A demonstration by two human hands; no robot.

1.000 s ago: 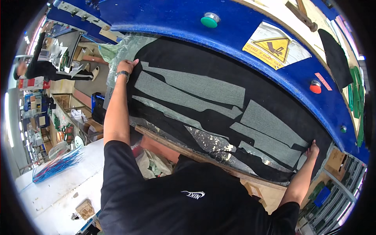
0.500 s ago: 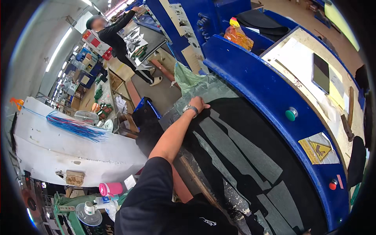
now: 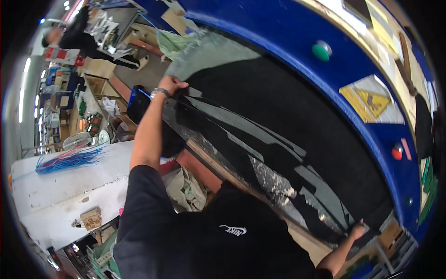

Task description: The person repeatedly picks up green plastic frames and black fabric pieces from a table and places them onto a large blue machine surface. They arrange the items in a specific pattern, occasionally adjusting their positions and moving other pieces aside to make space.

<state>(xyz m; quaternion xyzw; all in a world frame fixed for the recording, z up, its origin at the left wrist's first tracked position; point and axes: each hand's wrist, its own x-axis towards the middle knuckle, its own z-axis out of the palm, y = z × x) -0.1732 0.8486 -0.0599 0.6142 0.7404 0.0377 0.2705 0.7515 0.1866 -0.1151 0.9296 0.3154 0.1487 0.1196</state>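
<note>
A large black sheet of flexible material [image 3: 297, 109] lies over a worn grey-green bed [image 3: 218, 56]. Several long shapes are cut out of it, and the bed shows through the gaps. My left hand [image 3: 172, 86], wearing a wristwatch, pinches the sheet's edge at the far left. At the lower right my right hand [image 3: 357, 230] is closed at the sheet's near right end, its fingers small and partly hidden. Between both hands the near strip of the sheet looks drawn up and folded, narrowing the cut-out gaps.
A blue machine beam [image 3: 288, 35] curves along the far side, bearing a green button [image 3: 321, 50], a red button [image 3: 397, 152] and a yellow warning sign [image 3: 371, 101]. A white panel [image 3: 55, 190] with blue strands [image 3: 69, 160] stands left. Another person [image 3: 81, 35] is at the far left.
The view has swung toward the right. My right hand now shows fully at the sheet's right end. The sheet's near part has shifted and bunched, and its gaps look narrower.
</note>
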